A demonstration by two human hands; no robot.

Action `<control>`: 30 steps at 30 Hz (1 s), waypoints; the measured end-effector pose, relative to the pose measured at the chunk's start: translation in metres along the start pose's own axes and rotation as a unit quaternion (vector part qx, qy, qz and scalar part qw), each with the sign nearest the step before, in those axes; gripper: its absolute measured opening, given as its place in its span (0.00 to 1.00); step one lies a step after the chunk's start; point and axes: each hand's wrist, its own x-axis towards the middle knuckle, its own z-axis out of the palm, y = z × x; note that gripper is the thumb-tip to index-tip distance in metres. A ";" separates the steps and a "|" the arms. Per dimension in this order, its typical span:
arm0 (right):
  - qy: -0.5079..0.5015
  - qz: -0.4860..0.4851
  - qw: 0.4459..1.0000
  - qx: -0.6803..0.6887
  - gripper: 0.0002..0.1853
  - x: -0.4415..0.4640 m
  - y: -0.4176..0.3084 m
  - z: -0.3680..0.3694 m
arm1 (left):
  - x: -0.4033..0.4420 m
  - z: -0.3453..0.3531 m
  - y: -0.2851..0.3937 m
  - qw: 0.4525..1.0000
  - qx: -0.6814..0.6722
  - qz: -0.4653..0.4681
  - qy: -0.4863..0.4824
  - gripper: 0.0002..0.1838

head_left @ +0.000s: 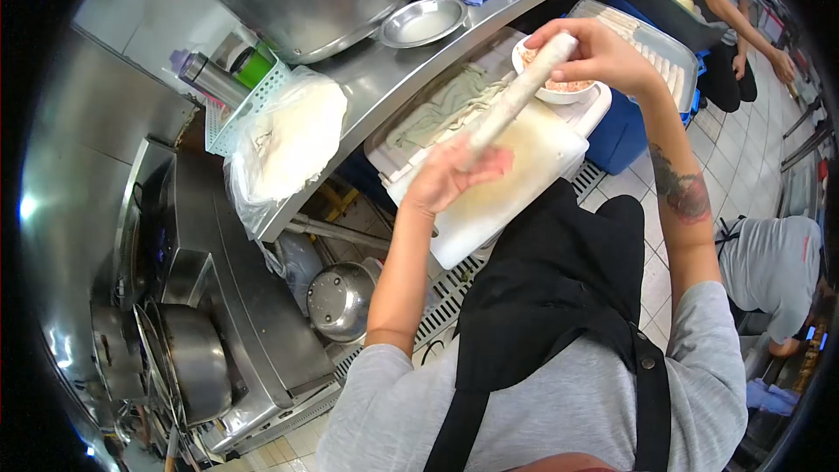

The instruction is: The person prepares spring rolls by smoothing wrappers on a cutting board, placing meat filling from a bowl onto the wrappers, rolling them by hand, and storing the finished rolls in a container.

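A long pale roll (522,96) is held at a slant above a white cutting board (516,183). My right hand (603,57) grips its upper end between thumb and fingers. Under its lower end lies my left hand (454,175), palm up with the fingers spread. Behind my right hand, partly hidden, is a white bowl of pinkish filling (564,92). A metal tray (690,79) with several similar rolls stands beyond it. A greenish cloth (446,105) lies at the board's far side.
A steel counter (367,87) holds a large pot (306,0), a shallow metal bowl (424,22) and a plastic bag of white sheets (293,135). Pots (197,363) stand at the left. Two other people (769,262) are at the right, one crouching.
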 end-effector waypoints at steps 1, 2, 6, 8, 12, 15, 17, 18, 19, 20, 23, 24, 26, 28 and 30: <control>-0.031 -0.017 0.999 0.025 0.24 0.008 -0.004 0.004 | 0.005 -0.009 -0.016 0.993 0.110 -0.021 -0.038 0.22; -0.062 -0.008 0.998 0.000 0.25 0.014 -0.005 0.013 | 0.008 -0.017 -0.031 0.973 0.217 -0.042 -0.073 0.20; -0.164 0.059 0.980 -0.092 0.29 0.017 -0.008 0.048 | 0.029 -0.007 -0.052 0.959 0.283 0.004 -0.022 0.11; -0.162 0.076 0.981 -0.079 0.30 0.010 0.006 0.058 | 0.032 -0.004 -0.050 0.958 0.285 0.041 0.015 0.09; -0.127 -0.021 0.987 -0.100 0.29 0.008 0.009 0.063 | 0.027 0.012 -0.035 0.961 0.263 0.087 -0.004 0.11; -0.111 -0.084 0.977 -0.161 0.20 0.015 -0.009 0.077 | 0.024 0.032 -0.025 0.948 0.293 0.124 0.023 0.11; -0.120 -0.004 0.975 -0.188 0.15 0.018 -0.018 0.082 | 0.027 0.036 -0.023 0.949 0.286 0.133 0.010 0.10; -0.124 0.035 0.971 -0.201 0.13 0.019 -0.022 0.084 | 0.028 0.037 -0.023 0.949 0.282 0.138 0.003 0.10; -0.120 0.053 0.969 -0.211 0.12 0.018 -0.029 0.085 | 0.028 0.036 -0.025 0.949 0.286 0.133 0.002 0.09; -0.115 0.070 0.966 -0.221 0.11 0.018 -0.037 0.085 | 0.028 0.035 -0.026 0.948 0.291 0.128 0.002 0.09; -0.093 0.070 0.961 -0.250 0.09 0.013 -0.044 0.079 | 0.028 0.036 -0.025 0.939 0.328 0.102 0.003 0.07; -0.085 0.063 0.961 -0.256 0.09 0.009 -0.044 0.078 | 0.027 0.036 -0.025 0.935 0.344 0.089 0.004 0.06; -0.074 0.048 0.962 -0.257 0.09 0.003 -0.046 0.076 | 0.028 0.037 -0.027 0.943 0.319 0.096 0.009 0.04; -0.060 0.030 0.958 -0.277 0.09 -0.001 -0.046 0.079 | 0.028 0.039 -0.028 0.948 0.302 0.101 0.020 0.04; -0.041 0.009 0.948 -0.316 0.09 -0.004 -0.044 0.085 | 0.027 0.045 -0.030 0.950 0.293 0.100 0.034 0.04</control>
